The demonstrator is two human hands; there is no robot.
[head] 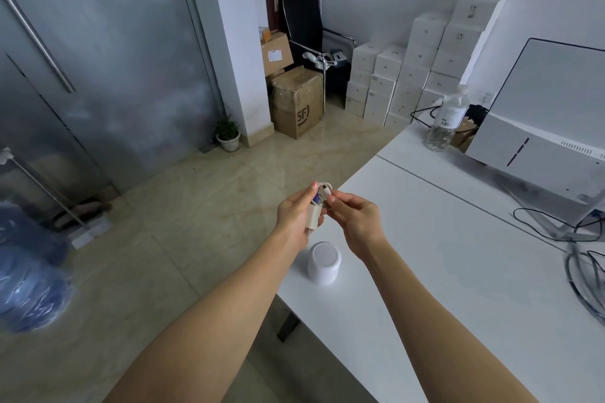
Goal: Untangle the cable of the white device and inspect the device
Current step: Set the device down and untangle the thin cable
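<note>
Beige tiled floor w/ stacked white boxes by far wall, white desk carrying monitor at right edge, white cylindrical device upright near desk's left edge below hands, left hand clenched round bundled white cable, right hand pinching its plug end.

The white table carries 1 white cylindrical device near its left edge, 1 clear bottle far back, a monitor and cables right.
</note>
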